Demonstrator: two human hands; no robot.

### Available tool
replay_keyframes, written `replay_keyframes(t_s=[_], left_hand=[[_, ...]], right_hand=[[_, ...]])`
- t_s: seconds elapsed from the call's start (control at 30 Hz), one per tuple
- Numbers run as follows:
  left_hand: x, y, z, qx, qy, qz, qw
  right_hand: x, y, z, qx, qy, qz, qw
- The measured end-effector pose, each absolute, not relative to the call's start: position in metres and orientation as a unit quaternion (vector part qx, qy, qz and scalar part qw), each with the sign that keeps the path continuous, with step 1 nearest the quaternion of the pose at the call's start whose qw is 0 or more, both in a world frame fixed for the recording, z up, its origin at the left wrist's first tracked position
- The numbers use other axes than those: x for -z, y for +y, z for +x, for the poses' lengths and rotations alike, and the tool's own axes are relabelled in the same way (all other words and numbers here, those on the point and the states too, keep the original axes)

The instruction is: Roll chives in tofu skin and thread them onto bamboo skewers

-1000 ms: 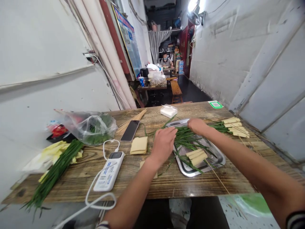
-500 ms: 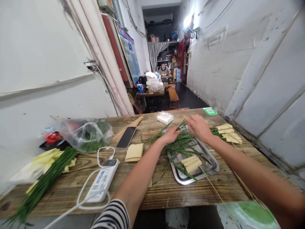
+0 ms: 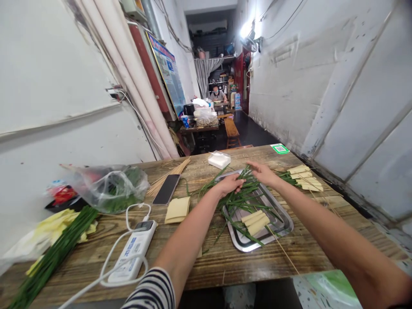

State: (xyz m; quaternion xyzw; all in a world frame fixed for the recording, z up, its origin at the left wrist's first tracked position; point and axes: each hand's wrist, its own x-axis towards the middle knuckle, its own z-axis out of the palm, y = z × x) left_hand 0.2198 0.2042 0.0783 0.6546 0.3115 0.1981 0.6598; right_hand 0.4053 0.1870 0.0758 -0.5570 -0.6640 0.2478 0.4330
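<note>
The left hand (image 3: 231, 184) has its fingers curled round green stalks (image 3: 240, 198), above the far left part of a metal tray (image 3: 246, 248). The right hand (image 3: 260, 174) is just beside it, fingers stretched out at the far tips of the stalks; whether they pinch any, I cannot tell. The stalks spread across the tray and over its left rim, and the two hands hide part of its far end. Pale rolls (image 3: 255, 222) lie at the tray's near end, a thin stick (image 3: 283, 249) reaching out over the near right rim.

Right of the tray are more skewered rolls (image 3: 305, 178) with green ends. To the left lie a stack of yellowish sheets (image 3: 178, 209), partly behind the left forearm, a dark phone (image 3: 166, 189) and loose sticks (image 3: 172, 171). A white box (image 3: 219, 161) sits beyond the tray. Farther left are a clear plastic bag (image 3: 112, 180) of greens and a long green bunch (image 3: 54, 253). A white cable (image 3: 86, 285) loops around a power strip (image 3: 133, 253).

The strip bears blue lettering, too blurred to read. A green-edged card (image 3: 280, 149) at the table's far right edge shows a square code. The blue wall poster (image 3: 167, 71) has print too small to make out.
</note>
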Motion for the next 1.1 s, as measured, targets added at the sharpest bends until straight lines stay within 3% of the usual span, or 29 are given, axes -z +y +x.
replay_keyframes(t_s=[0.23, 0.47, 0.7, 1.0, 1.1], left_hand=[[-0.076, 0.204, 0.219, -0.19, 0.331, 0.622, 0.684], [-0.079, 0.201, 0.218, -0.182, 0.366, 0.56, 0.721], [-0.083, 0.2, 0.211, -0.149, 0.333, 0.576, 0.732], [-0.081, 0.205, 0.202, -0.139, 0.328, 0.571, 0.739], [-0.077, 0.209, 0.2, -0.156, 0.346, 0.557, 0.739]], right_hand=[[-0.083, 0.182, 0.418, -0.201, -0.69, -0.587, 0.373], [-0.104, 0.173, 0.424, 0.008, -0.74, -0.629, 0.239], [-0.109, 0.171, 0.419, 0.025, -0.78, -0.613, 0.119], [-0.121, 0.169, 0.431, 0.065, -0.709, -0.696, 0.098], [-0.135, 0.169, 0.444, 0.035, -0.643, -0.752, 0.142]])
